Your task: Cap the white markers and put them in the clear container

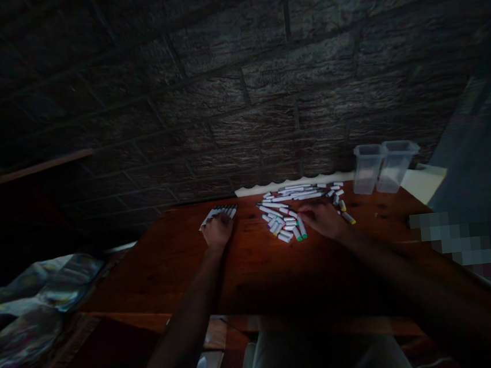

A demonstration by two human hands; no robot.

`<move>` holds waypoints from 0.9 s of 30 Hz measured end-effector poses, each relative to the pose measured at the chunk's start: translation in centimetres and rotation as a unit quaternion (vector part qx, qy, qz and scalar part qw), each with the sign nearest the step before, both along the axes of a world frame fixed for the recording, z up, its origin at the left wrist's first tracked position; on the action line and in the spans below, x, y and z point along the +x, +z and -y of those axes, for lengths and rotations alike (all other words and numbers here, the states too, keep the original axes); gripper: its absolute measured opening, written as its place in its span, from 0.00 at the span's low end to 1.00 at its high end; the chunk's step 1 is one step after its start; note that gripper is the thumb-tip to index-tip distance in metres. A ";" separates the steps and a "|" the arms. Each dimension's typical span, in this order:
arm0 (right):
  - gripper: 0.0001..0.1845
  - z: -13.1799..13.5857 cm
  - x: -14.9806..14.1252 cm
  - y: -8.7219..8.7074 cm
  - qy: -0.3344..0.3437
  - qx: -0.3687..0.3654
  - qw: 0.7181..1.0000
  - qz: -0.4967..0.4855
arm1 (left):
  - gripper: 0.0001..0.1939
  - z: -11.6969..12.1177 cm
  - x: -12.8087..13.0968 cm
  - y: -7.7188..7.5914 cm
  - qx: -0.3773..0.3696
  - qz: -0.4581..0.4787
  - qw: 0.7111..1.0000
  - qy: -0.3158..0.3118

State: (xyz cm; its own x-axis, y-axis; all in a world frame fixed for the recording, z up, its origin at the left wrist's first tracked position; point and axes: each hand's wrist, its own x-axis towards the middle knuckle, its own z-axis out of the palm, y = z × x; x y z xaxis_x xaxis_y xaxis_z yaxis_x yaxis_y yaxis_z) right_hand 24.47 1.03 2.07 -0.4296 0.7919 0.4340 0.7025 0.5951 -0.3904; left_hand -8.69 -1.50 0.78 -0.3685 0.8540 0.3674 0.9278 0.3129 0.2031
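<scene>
My left hand (218, 231) curls over a row of white markers (207, 217) with dark ends, laid side by side on the wooden table; its fingers press against the row and partly hide it. To the right, the thumb and fingers of my right hand (323, 218) come together at the end of a white marker with a pink band (289, 212). Below that hand lies a loose pile of short white markers (275, 225), some with green, purple or yellow ends. Green-ended markers (302, 227) sit right by my fingers. Slimmer white pens (296, 193) lie behind the pile.
Two clear plastic containers (368, 169) stand at the back right of the table (149, 268). A white wavy-edged strip (293, 184) runs along the brick wall (248, 126). Crumpled plastic bags (46, 281) lie off to the left. Yellow-ended markers (348, 218) lie beyond my right hand.
</scene>
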 end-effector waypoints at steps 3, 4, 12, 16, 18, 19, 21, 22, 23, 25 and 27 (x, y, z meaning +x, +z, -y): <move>0.11 0.1 0.0 0.1 0.002 -0.005 1.000 0.003 | 0.21 -0.1 -0.3 0.1 0.017 0.004 1.000 0.002; 0.11 0.1 0.0 0.1 0.001 -0.004 1.000 0.003 | 0.24 -0.1 -0.6 0.1 0.025 0.008 1.000 0.010; 0.12 0.0 0.2 -0.2 -0.002 -0.018 1.000 -0.007 | 0.34 0.0 -3.6 0.3 -0.003 0.075 0.993 0.094; 0.12 0.0 0.1 -0.2 -0.007 -0.015 1.000 -0.006 | 0.33 0.1 -3.5 0.1 -0.027 0.080 0.994 0.070; 0.12 0.0 0.0 -0.2 -0.014 -0.018 1.000 -0.007 | 0.33 0.1 -3.2 0.0 -0.030 0.078 0.995 0.059; 0.12 0.0 0.0 -0.2 -0.015 -0.020 1.000 -0.007 | 0.33 0.1 -3.0 0.0 -0.031 0.076 0.995 0.055; 0.12 0.0 -0.1 -0.2 -0.013 -0.022 1.000 -0.005 | 0.35 0.1 -2.8 -0.1 -0.035 0.074 0.995 0.048; 0.12 0.0 0.0 -0.2 -0.010 -0.022 1.000 -0.003 | 0.37 0.1 -2.7 -0.2 -0.037 0.073 0.996 0.044; 0.12 0.0 0.0 -0.2 -0.007 -0.022 1.000 0.000 | 0.38 0.1 -2.6 -0.2 -0.040 0.073 0.996 0.039; 0.13 0.0 0.0 -0.1 -0.002 -0.018 1.000 0.004 | 0.41 0.1 -2.4 -0.3 -0.051 0.074 0.996 0.029; 0.13 0.1 0.0 -0.1 0.003 -0.014 1.000 0.008 | 0.44 0.0 -2.2 -0.3 -0.066 0.073 0.995 0.023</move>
